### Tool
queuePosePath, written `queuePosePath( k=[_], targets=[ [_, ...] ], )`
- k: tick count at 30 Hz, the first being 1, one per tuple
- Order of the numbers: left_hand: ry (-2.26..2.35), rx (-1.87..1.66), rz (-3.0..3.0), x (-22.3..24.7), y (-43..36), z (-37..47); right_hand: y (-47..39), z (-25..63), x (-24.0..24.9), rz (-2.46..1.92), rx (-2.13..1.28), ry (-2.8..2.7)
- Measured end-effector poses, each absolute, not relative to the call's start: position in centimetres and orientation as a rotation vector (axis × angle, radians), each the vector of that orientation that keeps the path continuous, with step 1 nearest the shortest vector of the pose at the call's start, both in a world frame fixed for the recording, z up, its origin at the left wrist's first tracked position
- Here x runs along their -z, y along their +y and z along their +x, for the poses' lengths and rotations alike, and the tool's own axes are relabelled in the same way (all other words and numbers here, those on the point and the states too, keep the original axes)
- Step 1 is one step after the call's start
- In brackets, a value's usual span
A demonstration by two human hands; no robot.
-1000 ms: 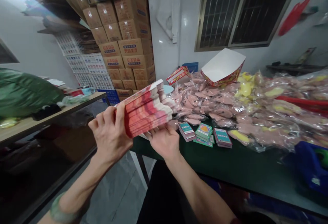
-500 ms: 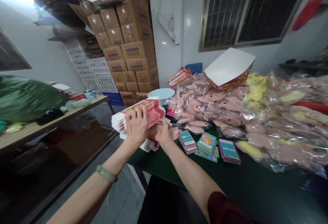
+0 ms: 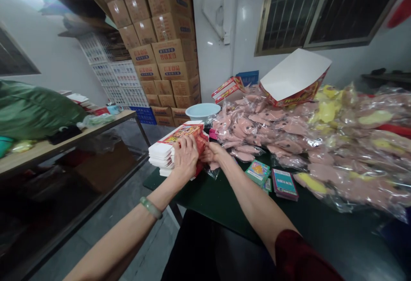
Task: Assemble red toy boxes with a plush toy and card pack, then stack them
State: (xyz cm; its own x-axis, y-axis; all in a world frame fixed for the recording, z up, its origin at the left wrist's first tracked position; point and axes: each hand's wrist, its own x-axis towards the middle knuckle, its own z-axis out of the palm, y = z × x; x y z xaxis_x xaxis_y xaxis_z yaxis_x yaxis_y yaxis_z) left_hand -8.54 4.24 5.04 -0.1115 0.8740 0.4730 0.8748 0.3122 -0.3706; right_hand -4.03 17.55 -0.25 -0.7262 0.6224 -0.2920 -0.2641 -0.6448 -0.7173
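A thick stack of flattened red-and-white printed cartons [image 3: 160, 148] sits at the left end of the dark green table. My left hand [image 3: 186, 157] is closed over the near side of this stack, with its fingers bent across the printed top. At the stack's right end, my right hand [image 3: 213, 152] has its fingers curled against the red carton edges; its fingertips are partly hidden. Just right of that hand lie clear-bagged pink plush toys [image 3: 244, 129]. Card packs [image 3: 284, 183] rest on the table beyond my right forearm, which covers part of them.
A pale blue basin [image 3: 202, 110] stands behind the cartons. An opened carton [image 3: 295, 77] rests on the bagged toys. Brown boxes [image 3: 173, 52] are stacked along the wall. To the left, a wooden-topped bench [image 3: 96, 130] bears a green sack [image 3: 38, 107].
The carton stack has been lowered and looks more squared up. My right hand has shifted from beneath it up to its right end. The camera view has tilted down slightly.
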Motion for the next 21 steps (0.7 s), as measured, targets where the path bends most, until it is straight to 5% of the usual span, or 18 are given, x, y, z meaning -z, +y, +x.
queuePosePath(
  k=[5, 14, 21],
  targets=[
    [-1.916, 0.000, -1.667, -1.9, 3.4, -6.2, 15.0, -1.4, 1.6, -1.253, -1.858, -1.507],
    [-1.977, 0.133, -1.686, -2.8, 3.5, -8.3, 10.4, 0.6, 2.3, -1.409, -0.866, -2.198],
    [-2.033, 0.299, -1.702, -2.8, 3.7, -8.7, 10.7, 4.4, 2.1, -1.490, -0.551, -2.242]
  ],
)
